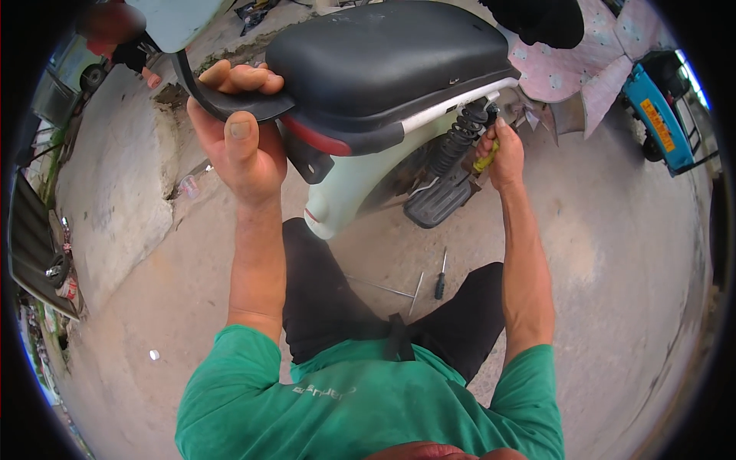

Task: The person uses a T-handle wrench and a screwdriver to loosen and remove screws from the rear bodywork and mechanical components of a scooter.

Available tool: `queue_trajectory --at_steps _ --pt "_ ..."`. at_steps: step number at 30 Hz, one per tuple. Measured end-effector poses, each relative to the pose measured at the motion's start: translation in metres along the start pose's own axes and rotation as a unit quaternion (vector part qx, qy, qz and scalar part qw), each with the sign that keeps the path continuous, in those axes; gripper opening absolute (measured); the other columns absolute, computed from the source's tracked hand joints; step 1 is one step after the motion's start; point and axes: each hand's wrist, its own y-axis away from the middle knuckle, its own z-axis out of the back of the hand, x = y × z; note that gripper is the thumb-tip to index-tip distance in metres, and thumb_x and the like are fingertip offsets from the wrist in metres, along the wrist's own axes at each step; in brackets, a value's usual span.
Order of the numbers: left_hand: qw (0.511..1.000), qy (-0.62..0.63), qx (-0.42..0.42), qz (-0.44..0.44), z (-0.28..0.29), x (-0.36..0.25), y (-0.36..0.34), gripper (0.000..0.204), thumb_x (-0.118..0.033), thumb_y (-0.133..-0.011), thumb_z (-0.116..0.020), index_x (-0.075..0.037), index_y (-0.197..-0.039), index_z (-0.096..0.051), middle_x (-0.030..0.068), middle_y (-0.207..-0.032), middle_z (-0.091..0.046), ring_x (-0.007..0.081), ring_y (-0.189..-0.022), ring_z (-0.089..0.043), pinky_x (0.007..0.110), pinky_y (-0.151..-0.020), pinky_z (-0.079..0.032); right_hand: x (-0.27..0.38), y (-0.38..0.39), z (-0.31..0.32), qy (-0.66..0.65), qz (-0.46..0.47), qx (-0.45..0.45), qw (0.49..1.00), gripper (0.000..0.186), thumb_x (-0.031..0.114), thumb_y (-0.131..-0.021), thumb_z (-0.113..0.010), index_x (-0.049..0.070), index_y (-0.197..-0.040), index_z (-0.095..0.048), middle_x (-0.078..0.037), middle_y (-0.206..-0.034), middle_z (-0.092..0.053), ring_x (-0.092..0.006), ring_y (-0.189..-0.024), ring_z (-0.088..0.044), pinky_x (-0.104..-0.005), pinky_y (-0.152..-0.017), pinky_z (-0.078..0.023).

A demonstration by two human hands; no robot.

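Note:
A scooter with a black seat (383, 50) and pale green rear fender (345, 195) stands in front of me. At its tail, my left hand (249, 165) is closed around a curved black bar (230, 106), just behind the red tail light (316, 138). My right hand (509, 157) grips a yellow-green handled tool (484, 159) beside the top of the coil shock absorber (458, 134). The tool's working end is hidden, so its exact kind cannot be told. Below the shock sits a black footrest (441, 201).
On the concrete between my knees lie a screwdriver (440, 285) and a T-handle wrench (415, 294). A pink padded cover (567, 69) spreads over the scooter's front. A blue vehicle (655, 115) stands at far right. Another person (130, 55) is at upper left.

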Motion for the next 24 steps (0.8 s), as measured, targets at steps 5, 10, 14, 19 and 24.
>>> queue_trajectory --at_steps 5,10,14,19,24 --pt "1.0 0.0 -0.003 0.004 0.001 0.002 0.001 0.062 -0.034 -0.095 -0.069 0.001 -0.139 -0.045 0.0152 -0.117 -0.066 0.0252 -0.105 -0.066 0.046 -0.111 -0.042 -0.001 0.009 -0.014 0.243 0.147 -0.158 0.946 0.039 0.038 -0.105 -0.06 0.005 -0.085 -0.061 -0.004 -0.075 -0.064 -0.0118 -0.064 -0.059 -0.0293 -0.055 -0.047" --pt "1.0 0.005 -0.004 -0.002 0.002 0.003 0.002 0.064 -0.036 -0.094 -0.07 0.001 -0.139 -0.044 0.0154 -0.117 -0.066 0.0253 -0.105 -0.066 0.046 -0.111 -0.042 -0.015 0.009 -0.013 0.083 0.092 -0.158 0.98 0.044 0.038 -0.107 -0.052 0.005 -0.078 -0.059 -0.004 -0.064 -0.057 -0.0126 -0.055 -0.051 -0.0286 -0.051 -0.042" --pt "1.0 0.003 -0.005 0.0 0.001 0.002 0.001 0.065 -0.037 -0.094 -0.07 0.001 -0.139 -0.044 0.0156 -0.117 -0.066 0.0254 -0.105 -0.066 0.047 -0.111 -0.042 -0.01 -0.005 0.007 -0.019 -0.006 0.116 0.993 0.044 0.038 -0.107 -0.051 0.006 -0.077 -0.059 -0.004 -0.063 -0.056 -0.0142 -0.052 -0.051 -0.0285 -0.048 -0.04" --pt "1.0 -0.001 -0.009 0.012 -0.002 0.0 0.0 0.064 -0.037 -0.095 -0.07 0.001 -0.139 -0.044 0.0157 -0.117 -0.066 0.025 -0.105 -0.066 0.046 -0.112 -0.041 -0.006 0.009 -0.009 0.08 0.053 -0.077 0.992 0.047 0.043 -0.106 -0.054 0.006 -0.08 -0.061 -0.005 -0.067 -0.062 -0.0119 -0.058 -0.057 -0.0286 -0.052 -0.045" --pt "1.0 -0.009 -0.006 0.007 0.003 0.001 0.0 0.064 -0.037 -0.095 -0.069 0.001 -0.139 -0.044 0.0151 -0.116 -0.066 0.0247 -0.107 -0.065 0.047 -0.113 -0.04 -0.005 0.025 -0.032 0.222 0.148 -0.154 0.951 0.044 0.043 -0.108 -0.052 0.006 -0.086 -0.062 -0.002 -0.07 -0.063 -0.009 -0.06 -0.054 -0.027 -0.053 -0.044"
